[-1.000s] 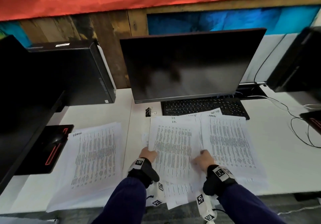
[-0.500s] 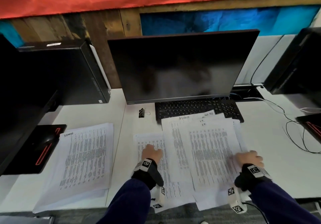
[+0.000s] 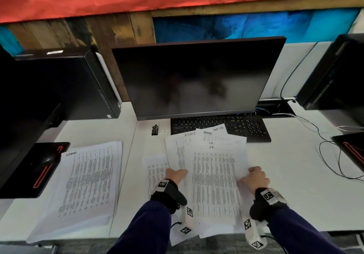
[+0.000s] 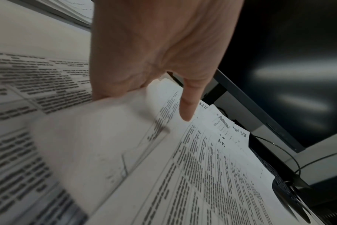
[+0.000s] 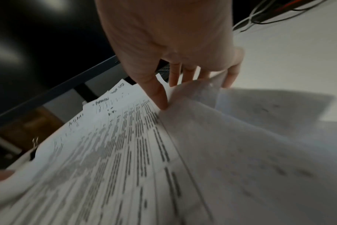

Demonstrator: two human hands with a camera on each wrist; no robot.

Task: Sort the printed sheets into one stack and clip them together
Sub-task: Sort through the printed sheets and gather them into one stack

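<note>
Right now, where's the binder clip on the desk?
In the head view the binder clip lies on the white desk, untouched, left of the keyboard, below the monitor's lower left corner, behind the loose sheets.

Dim room, bowed wide-angle edges, wrist views smeared (motion blur) — monitor (image 3: 197, 78) glare

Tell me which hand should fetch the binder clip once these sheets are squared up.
Left, probably. The binder clip lies left of the keyboard, beyond the left hand. The right hand grips the loose sheets at their right edge, with the pile between it and the clip.
</note>
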